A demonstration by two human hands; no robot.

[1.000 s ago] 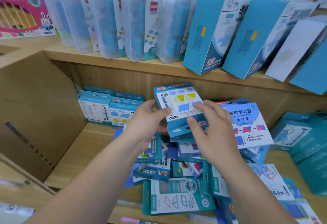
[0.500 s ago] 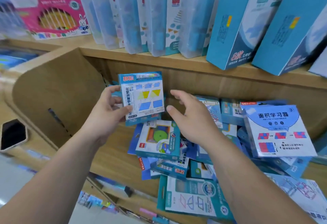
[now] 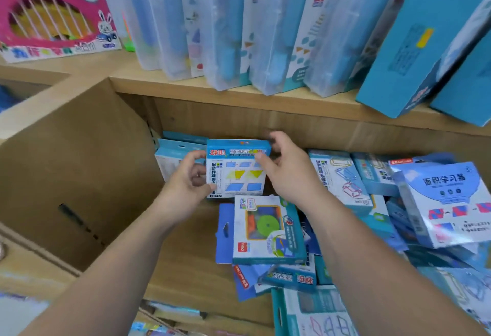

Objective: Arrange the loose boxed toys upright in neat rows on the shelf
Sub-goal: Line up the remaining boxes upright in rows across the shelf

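Note:
A small blue and white toy box (image 3: 235,169) printed with yellow and blue shapes stands upright at the back left of the lower shelf (image 3: 191,250). My left hand (image 3: 186,189) grips its left edge, thumb on the front. On the box's upper right corner sits the thumb of my right hand (image 3: 288,169), with the fingers reaching behind it. More upright blue boxes (image 3: 172,156) stand just behind and to its left. A loose heap of boxed toys (image 3: 268,229) lies flat to the right, along with a larger box (image 3: 449,202).
A wooden side panel (image 3: 74,176) walls the shelf on the left. The upper shelf (image 3: 239,94) carries clear plastic cases (image 3: 265,30), leaning blue boxes (image 3: 425,38) and a pink toy box (image 3: 53,14).
Both hands carried the box from above the heap to the back left of the shelf. My right hand, off the box half a second ago, now touches its top right corner.

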